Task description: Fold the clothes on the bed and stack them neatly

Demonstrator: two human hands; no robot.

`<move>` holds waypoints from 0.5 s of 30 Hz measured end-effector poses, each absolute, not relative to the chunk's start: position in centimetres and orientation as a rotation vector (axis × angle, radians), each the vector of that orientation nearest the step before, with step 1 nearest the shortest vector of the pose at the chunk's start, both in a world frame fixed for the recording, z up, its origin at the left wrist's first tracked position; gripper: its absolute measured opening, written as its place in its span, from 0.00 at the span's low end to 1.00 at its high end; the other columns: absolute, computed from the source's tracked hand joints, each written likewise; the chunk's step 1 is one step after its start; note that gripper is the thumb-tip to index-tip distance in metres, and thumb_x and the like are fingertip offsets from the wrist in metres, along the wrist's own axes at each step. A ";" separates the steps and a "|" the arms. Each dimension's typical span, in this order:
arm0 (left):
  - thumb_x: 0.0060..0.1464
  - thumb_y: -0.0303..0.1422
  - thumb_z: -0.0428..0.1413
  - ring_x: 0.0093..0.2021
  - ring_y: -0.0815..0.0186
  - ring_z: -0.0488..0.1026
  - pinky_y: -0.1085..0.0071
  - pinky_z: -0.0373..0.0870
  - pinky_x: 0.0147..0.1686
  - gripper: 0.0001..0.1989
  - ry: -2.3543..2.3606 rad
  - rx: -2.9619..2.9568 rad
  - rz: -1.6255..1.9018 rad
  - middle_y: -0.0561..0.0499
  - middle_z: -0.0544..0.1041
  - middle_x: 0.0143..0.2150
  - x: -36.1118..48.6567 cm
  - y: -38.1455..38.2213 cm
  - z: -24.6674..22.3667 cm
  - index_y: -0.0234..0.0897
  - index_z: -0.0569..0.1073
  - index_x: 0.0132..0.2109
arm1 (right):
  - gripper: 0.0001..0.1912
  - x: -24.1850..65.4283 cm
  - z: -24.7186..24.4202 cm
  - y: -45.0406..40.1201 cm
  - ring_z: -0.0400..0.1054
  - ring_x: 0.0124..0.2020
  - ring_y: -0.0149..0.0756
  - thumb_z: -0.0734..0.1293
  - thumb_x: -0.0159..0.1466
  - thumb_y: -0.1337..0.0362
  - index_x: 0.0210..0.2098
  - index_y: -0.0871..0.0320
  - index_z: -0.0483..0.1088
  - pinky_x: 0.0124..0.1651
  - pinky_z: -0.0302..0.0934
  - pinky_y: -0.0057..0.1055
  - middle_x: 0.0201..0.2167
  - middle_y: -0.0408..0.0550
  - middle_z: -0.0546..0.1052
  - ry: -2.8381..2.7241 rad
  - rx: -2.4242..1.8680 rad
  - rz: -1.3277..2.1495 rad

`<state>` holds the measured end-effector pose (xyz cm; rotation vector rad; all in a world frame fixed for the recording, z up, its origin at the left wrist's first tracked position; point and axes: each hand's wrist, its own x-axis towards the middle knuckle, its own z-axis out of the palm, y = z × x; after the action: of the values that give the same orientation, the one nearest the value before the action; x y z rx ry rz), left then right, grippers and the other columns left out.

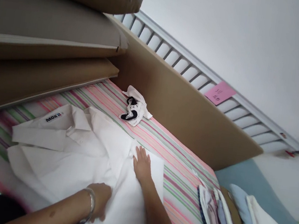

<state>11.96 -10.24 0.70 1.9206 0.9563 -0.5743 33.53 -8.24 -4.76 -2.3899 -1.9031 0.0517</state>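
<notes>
A white collared shirt (77,161) lies spread on the striped bed sheet, its collar with printed letters toward the upper left. Wearing a silver bangle, my left hand (100,201) is curled down on the shirt's lower middle, closed on the fabric; the fingertips are partly hidden. My right hand (143,162) lies flat on the white cloth near the shirt's far edge, fingers stretched out and holding nothing. Just beyond the shirt, a small crumpled white and black cloth (138,111) rests on the sheet.
Thick brown and grey cushions (53,22) are stacked at the left. A tan board (181,98) stands along the white slatted rail, which bears a pink note (220,92). Several folded clothes (235,215) stand in a row at the lower right. The sheet (183,190) has coloured stripes.
</notes>
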 end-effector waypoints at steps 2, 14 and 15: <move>0.38 0.23 0.57 0.31 0.54 0.77 0.63 0.72 0.32 0.12 0.970 1.837 -0.621 0.42 0.78 0.25 12.1 -10.4 -0.2 0.34 0.65 0.13 | 0.26 33.2 -4.6 -8.4 0.40 0.64 0.39 0.50 0.65 0.54 0.60 0.55 0.53 0.62 0.36 0.45 0.63 0.51 0.51 -1.843 -2.436 0.037; 0.57 0.31 0.44 0.45 0.60 0.70 0.63 0.66 0.45 0.11 0.912 2.404 0.536 0.45 0.74 0.43 10.6 -11.3 0.9 0.35 0.70 0.39 | 0.34 38.8 -3.5 -17.0 0.52 0.60 0.41 0.55 0.59 0.51 0.59 0.66 0.55 0.59 0.48 0.35 0.59 0.57 0.59 -1.013 -2.443 0.096; 0.58 0.31 0.45 0.50 0.60 0.67 0.63 0.63 0.49 0.11 0.782 2.450 0.599 0.45 0.73 0.47 11.1 -11.9 0.3 0.36 0.70 0.42 | 0.35 39.7 -3.7 -16.9 0.58 0.56 0.41 0.55 0.58 0.50 0.57 0.68 0.56 0.56 0.53 0.33 0.55 0.58 0.64 -0.900 -2.458 0.129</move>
<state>11.13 -11.85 0.30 2.4499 0.7815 0.5988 39.74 -16.91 -3.67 -2.4584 -0.9000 0.1290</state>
